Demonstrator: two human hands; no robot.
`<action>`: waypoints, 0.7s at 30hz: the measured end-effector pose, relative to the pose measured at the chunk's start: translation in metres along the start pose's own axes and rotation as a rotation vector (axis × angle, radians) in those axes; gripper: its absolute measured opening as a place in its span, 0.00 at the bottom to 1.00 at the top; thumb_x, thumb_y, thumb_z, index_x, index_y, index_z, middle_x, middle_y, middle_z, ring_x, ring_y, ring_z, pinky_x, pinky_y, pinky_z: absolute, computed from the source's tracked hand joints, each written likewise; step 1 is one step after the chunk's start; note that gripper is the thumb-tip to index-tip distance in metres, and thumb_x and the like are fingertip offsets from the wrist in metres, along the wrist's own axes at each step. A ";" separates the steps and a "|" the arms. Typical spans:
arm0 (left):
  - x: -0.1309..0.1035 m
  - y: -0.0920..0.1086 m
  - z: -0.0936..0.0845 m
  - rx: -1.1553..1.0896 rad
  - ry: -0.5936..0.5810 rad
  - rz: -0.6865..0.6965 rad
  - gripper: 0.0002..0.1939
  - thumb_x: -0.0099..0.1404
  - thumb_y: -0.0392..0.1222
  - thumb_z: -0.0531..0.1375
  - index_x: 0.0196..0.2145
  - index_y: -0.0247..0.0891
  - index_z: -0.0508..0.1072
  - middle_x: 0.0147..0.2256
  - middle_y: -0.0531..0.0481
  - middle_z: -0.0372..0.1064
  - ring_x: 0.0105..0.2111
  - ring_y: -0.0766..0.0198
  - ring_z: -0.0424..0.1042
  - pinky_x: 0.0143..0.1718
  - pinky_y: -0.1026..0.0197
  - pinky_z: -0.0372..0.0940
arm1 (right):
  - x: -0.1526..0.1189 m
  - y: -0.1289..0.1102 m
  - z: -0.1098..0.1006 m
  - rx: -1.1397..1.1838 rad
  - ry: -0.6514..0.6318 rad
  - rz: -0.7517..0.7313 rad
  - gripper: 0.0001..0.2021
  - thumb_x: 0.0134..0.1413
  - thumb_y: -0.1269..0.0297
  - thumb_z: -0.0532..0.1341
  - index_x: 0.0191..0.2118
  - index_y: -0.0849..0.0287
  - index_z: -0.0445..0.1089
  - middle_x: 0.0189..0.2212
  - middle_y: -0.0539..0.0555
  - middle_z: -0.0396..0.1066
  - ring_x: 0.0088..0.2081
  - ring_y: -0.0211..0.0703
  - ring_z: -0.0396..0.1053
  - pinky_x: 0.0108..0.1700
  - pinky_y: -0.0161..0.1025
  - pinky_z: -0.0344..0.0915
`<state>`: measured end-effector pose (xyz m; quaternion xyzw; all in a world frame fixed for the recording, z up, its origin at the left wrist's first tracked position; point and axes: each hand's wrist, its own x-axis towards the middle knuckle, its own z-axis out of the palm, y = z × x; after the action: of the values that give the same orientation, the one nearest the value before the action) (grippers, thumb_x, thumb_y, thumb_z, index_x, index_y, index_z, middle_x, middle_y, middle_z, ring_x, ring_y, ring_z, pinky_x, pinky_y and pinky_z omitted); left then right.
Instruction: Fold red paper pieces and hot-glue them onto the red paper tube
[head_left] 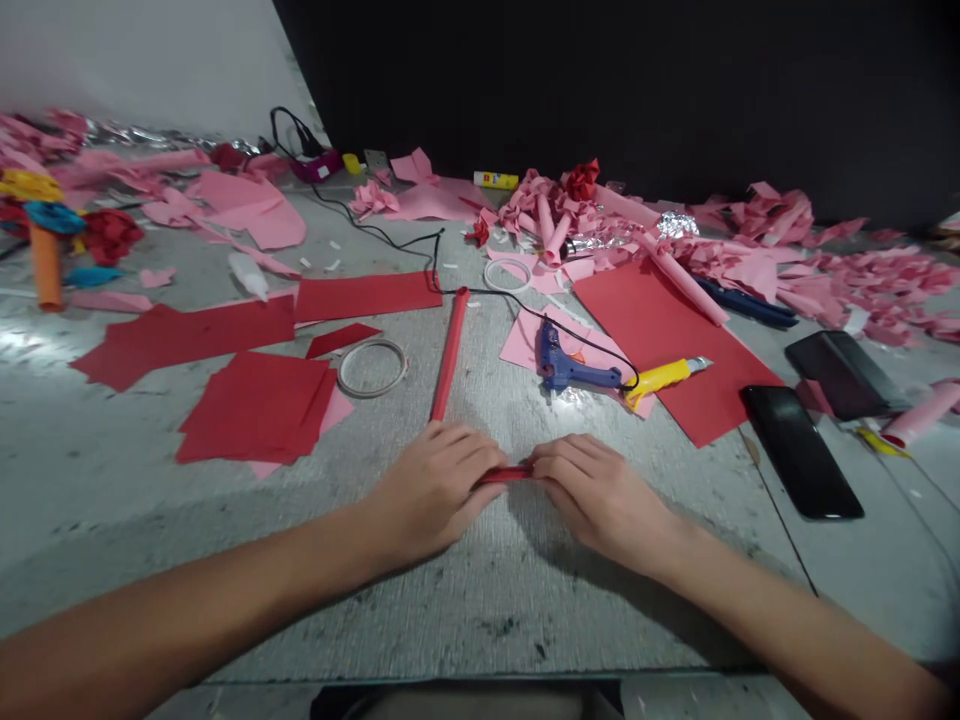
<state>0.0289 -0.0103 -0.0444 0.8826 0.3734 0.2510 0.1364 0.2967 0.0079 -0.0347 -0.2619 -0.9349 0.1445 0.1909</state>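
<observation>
Grey worktop (480, 610), black panel (600, 80) behind, pink paper scraps (885, 285) along the back. Left hand (439, 485) and right hand (604, 497): fingers clamped on either end of a thin red paper roll (517, 473), low over the near side. My read: one red stick (451, 355) done, lying just beyond left hand; held one partway; square red sheets (251, 408) flat, unrolled.

A glue gun (589, 373) and pink paper scraps (780, 222) (heaps!) mark a craft workspace.
</observation>
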 end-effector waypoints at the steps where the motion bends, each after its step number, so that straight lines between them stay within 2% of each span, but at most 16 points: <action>1: 0.000 0.000 0.000 -0.002 0.007 -0.002 0.05 0.78 0.39 0.61 0.49 0.38 0.74 0.45 0.49 0.78 0.46 0.56 0.73 0.50 0.53 0.61 | 0.000 0.000 0.000 0.002 0.015 0.004 0.07 0.73 0.77 0.56 0.50 0.60 0.68 0.47 0.59 0.78 0.47 0.51 0.75 0.51 0.49 0.72; 6: -0.002 0.001 -0.002 0.112 0.139 0.116 0.05 0.79 0.34 0.58 0.48 0.36 0.74 0.49 0.48 0.81 0.47 0.57 0.77 0.49 0.53 0.61 | -0.003 -0.005 0.000 0.039 0.047 0.068 0.05 0.77 0.73 0.54 0.47 0.58 0.66 0.45 0.59 0.79 0.43 0.49 0.76 0.46 0.47 0.72; 8: -0.003 0.003 -0.004 0.162 0.194 0.165 0.07 0.78 0.30 0.57 0.49 0.35 0.74 0.50 0.47 0.82 0.46 0.58 0.78 0.48 0.53 0.60 | -0.004 -0.008 -0.002 0.140 0.059 0.140 0.04 0.77 0.70 0.54 0.48 0.57 0.65 0.44 0.58 0.79 0.41 0.47 0.77 0.44 0.45 0.72; 11: -0.005 0.005 -0.007 0.184 0.208 0.187 0.09 0.76 0.27 0.57 0.48 0.35 0.74 0.46 0.49 0.83 0.42 0.60 0.80 0.46 0.53 0.59 | -0.003 -0.010 -0.005 0.357 0.080 0.275 0.02 0.77 0.65 0.57 0.49 0.55 0.67 0.41 0.54 0.79 0.40 0.43 0.77 0.41 0.40 0.71; 13: -0.005 0.006 -0.007 0.161 0.204 0.175 0.07 0.77 0.29 0.57 0.48 0.35 0.74 0.42 0.50 0.83 0.38 0.61 0.80 0.45 0.53 0.58 | -0.001 -0.010 -0.007 0.440 0.092 0.322 0.03 0.76 0.63 0.60 0.48 0.55 0.69 0.39 0.52 0.78 0.39 0.41 0.76 0.40 0.39 0.70; 17: -0.006 0.005 -0.008 0.047 0.205 0.096 0.02 0.79 0.38 0.61 0.45 0.39 0.74 0.35 0.56 0.80 0.32 0.65 0.77 0.44 0.55 0.58 | 0.003 -0.007 -0.009 0.499 0.138 0.303 0.03 0.74 0.64 0.62 0.45 0.55 0.73 0.40 0.53 0.78 0.40 0.40 0.75 0.42 0.39 0.70; 21: -0.005 0.003 -0.009 -0.114 0.196 0.019 0.06 0.78 0.45 0.63 0.43 0.41 0.74 0.35 0.57 0.79 0.31 0.66 0.75 0.42 0.57 0.60 | 0.002 -0.005 -0.010 0.522 0.188 0.267 0.02 0.73 0.66 0.65 0.45 0.55 0.75 0.42 0.53 0.79 0.43 0.41 0.77 0.45 0.40 0.72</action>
<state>0.0224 -0.0157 -0.0371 0.8480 0.3619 0.3582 0.1467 0.2971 0.0068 -0.0237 -0.3366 -0.8017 0.3788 0.3169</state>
